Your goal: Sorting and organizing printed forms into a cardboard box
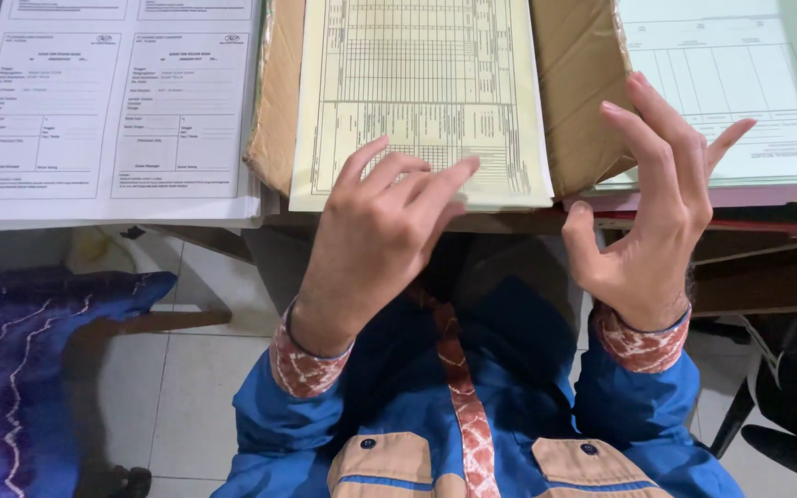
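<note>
desk (767, 277): dark wood, only its near edge shows; everything on it hangs past that edge a bit
white forms (113, 111): thick pile at the desk's left end, near corner sticking out over the floor
brown wrapper (578, 83): paper-wrapped bundle in the middle, under the yellow stack
yellow forms (422, 92): printed table sheets on top of the wrapper, bottom edge right at the desk's near edge
green forms (740, 92): pale stack at the right end, with a pinkish layer under it
left hand (375, 240): fingers curled loosely, tips resting on the bottom edge of the yellow forms; looks like touching rather than pinching, nothing actually gripped as far as I can see
right hand (652, 217): wide open, fingers spread, lifted in front of the wrapper's right corner and the green stack, holding nothing
risk: honestly the overhang is the worry. A careless drag on that top yellow sheet could slide the loose stack off the near edge, and an elbow bump could tip the white pile's corner down to the floor
</note>
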